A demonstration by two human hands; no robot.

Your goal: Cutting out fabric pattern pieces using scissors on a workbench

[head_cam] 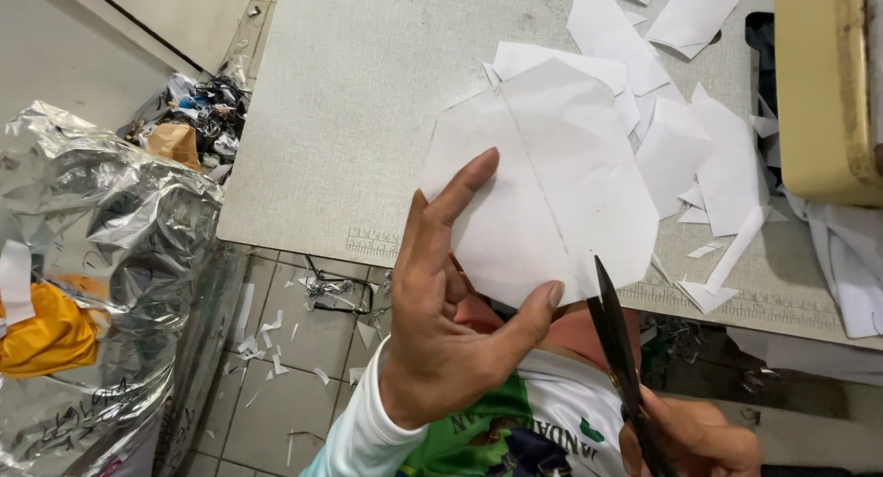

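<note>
Centre frame: left hand (451,325) pinches a white, many-sided paper piece (552,183) between thumb and fingers, holding it above the near edge of the grey work table (340,100); right hand (704,440), lower right, is closed around the handles of black scissors (618,334), whose blades point up at the paper's lower edge, though whether the blades are parted cannot be told. Left edge: a silvery plastic bag (110,284) stands on the tiled floor, holding crumpled film and something yellow (46,334). Upper right: loose white paper offcuts (699,155) lie on the table.
</note>
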